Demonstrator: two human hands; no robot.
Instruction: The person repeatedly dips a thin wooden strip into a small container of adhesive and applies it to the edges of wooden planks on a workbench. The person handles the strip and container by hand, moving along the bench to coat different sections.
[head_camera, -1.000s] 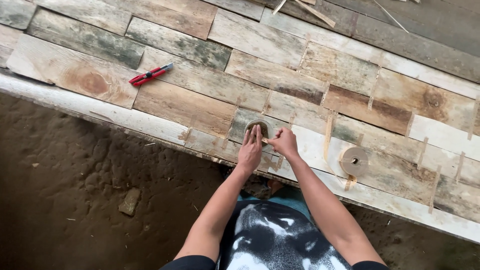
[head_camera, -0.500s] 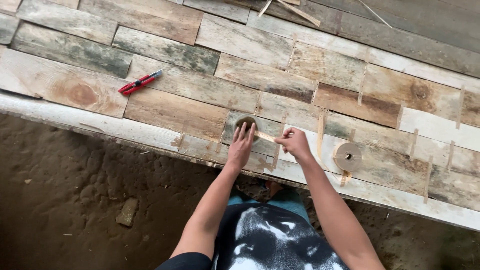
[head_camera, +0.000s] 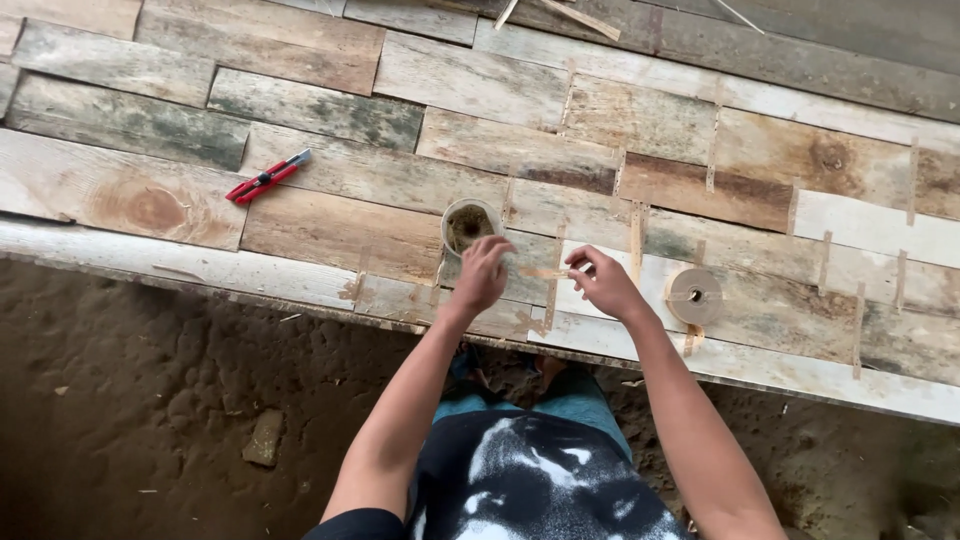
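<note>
In the head view, two hands are working on a panel (head_camera: 330, 225) of old boards. The left hand (head_camera: 480, 275) and the right hand (head_camera: 605, 285) are each pinching one end of one short tape strip (head_camera: 543, 271), fingers nearly closed on it. One cup (head_camera: 471, 225) is standing just above the left hand. One tape roll (head_camera: 694, 296) is lying right of the cup, one red cutter (head_camera: 267, 176) left of it.

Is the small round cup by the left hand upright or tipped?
Upright: the cup stands on the plank panel, its round mouth facing up, brownish contents visible inside.
</note>
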